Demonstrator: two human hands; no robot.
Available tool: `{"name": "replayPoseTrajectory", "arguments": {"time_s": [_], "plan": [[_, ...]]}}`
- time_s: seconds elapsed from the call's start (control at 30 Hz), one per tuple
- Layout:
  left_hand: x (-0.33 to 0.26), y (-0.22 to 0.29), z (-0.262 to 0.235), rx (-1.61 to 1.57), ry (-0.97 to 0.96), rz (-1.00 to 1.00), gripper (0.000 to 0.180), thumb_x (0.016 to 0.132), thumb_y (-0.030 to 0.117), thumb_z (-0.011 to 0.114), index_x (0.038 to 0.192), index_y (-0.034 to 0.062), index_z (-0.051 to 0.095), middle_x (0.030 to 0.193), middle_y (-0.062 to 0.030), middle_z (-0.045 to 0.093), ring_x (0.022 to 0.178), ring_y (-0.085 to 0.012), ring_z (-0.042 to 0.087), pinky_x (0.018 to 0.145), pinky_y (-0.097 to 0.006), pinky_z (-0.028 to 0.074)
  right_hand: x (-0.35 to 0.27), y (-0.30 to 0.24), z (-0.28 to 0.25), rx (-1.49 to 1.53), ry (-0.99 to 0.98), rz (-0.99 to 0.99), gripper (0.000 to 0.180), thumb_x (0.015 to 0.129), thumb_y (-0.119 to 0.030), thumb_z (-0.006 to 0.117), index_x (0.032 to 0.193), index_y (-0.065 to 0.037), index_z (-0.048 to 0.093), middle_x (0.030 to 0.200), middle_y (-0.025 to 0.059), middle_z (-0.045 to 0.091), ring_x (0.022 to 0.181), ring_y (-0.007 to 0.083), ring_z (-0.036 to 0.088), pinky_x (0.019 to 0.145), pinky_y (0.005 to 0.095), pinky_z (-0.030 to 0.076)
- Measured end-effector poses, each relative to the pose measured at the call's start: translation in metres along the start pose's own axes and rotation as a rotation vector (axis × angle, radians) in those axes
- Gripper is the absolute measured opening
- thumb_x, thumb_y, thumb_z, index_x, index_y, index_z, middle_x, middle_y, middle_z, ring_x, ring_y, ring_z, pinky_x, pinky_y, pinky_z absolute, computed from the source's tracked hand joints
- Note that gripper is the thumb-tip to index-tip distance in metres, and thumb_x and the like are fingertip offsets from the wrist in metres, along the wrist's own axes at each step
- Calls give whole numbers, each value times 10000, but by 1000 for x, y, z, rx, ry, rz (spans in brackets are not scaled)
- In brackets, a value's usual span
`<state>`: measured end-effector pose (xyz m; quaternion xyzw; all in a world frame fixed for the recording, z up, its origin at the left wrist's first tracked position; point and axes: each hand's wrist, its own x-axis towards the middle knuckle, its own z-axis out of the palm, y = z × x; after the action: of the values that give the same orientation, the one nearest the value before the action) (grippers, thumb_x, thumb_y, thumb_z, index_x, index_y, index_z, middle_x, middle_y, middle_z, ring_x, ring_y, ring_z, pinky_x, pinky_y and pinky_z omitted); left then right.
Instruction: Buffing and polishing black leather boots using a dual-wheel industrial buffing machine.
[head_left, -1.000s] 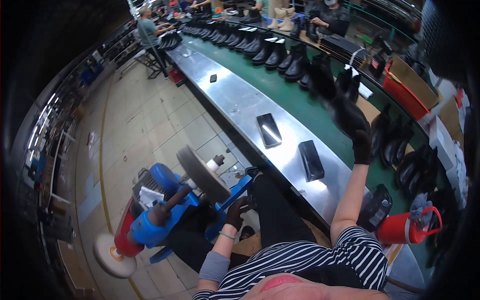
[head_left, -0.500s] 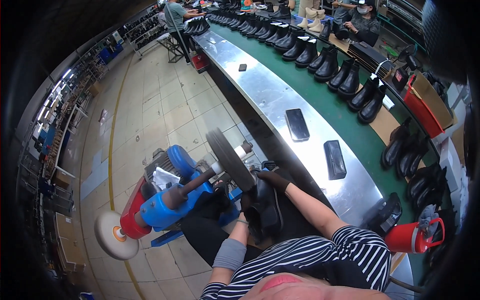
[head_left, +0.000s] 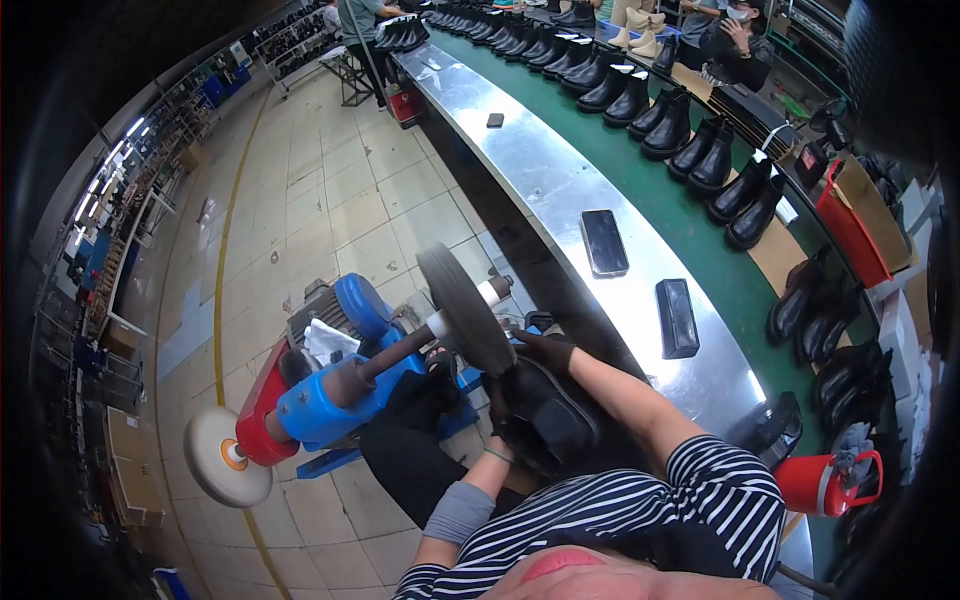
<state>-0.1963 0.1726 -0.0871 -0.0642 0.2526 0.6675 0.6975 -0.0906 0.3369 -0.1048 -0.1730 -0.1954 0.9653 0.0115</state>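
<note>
I hold a black ankle boot point(head_left: 552, 410) in front of me, its upper against the lower rim of a dark buffing wheel point(head_left: 466, 308). My right hand point(head_left: 545, 351), in a dark glove, is closed on the boot's far end, close to the wheel. At its near left side my left hand point(head_left: 499, 412) grips it, with the fingers mostly hidden behind the boot. The wheel sits on a shaft of a blue and red buffing machine point(head_left: 325, 400). A pale round wheel point(head_left: 222, 458) is at the machine's other end.
To my right runs a metal table edge point(head_left: 560, 190) with a phone point(head_left: 604, 242) and a black case point(head_left: 678, 318). Rows of black boots point(head_left: 665, 125) stand on a green belt point(head_left: 640, 185). A red tumbler point(head_left: 808, 484) is at the near right. Other people point(head_left: 738, 45) work at the far end.
The boot has been turned in my hands, so its opening now faces up toward me more. My right hand has shifted slightly with it. A far person's hand has risen toward their mask.
</note>
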Motion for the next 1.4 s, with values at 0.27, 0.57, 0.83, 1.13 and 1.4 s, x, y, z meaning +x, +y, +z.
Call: {"name": "replayPoseTrajectory", "arguments": {"time_s": [0.27, 0.57, 0.83, 1.13, 1.4], "plan": [[69, 7, -73, 675, -160, 417, 457, 984, 372, 416, 1311, 57, 461, 1290, -128, 515, 1119, -264, 547, 953, -372, 467, -55, -15, 69, -61, -22, -263, 773, 894, -592, 448, 1403, -15, 369, 1422, 135, 414, 1284, 229, 425, 1097, 347, 289], [90, 75, -65, 1030, -195, 675, 422, 978, 328, 447, 1277, 34, 494, 1214, -135, 562, 1069, -265, 571, 915, -365, 481, 17, -20, 1, -799, 312, -625, 710, 925, -555, 435, 1384, -17, 372, 1329, 155, 503, 1212, 233, 494, 1053, 357, 343], [38, 58, -65, 403, -153, 400, 482, 965, 388, 449, 1280, 25, 492, 1165, -125, 595, 1045, -262, 583, 923, -370, 482, 55, -10, 99, -335, 184, -463, 571, 959, -517, 390, 1308, -78, 495, 1210, 67, 588, 1106, 157, 550, 989, 291, 392], [-7, -1, 8, 417, -89, 204, 445, 956, 387, 460, 1220, 36, 533, 1137, -119, 602, 1038, -233, 591, 935, -355, 481, -9, 33, 15, -1246, 278, -700, 529, 959, -357, 468, 1384, -49, 405, 1446, 92, 370, 1323, 214, 355, 1091, 329, 277], [25, 4, -17, 124, 31, -66, 425, 928, 415, 501, 1121, 49, 598, 1039, -86, 642, 936, -193, 634, 866, -320, 499, -159, 90, 178, -1470, 415, -363, 1087, 714, -328, 771, 1490, -60, 58, 1518, 194, 125, 1356, 329, 300, 1090, 415, 280]]}}
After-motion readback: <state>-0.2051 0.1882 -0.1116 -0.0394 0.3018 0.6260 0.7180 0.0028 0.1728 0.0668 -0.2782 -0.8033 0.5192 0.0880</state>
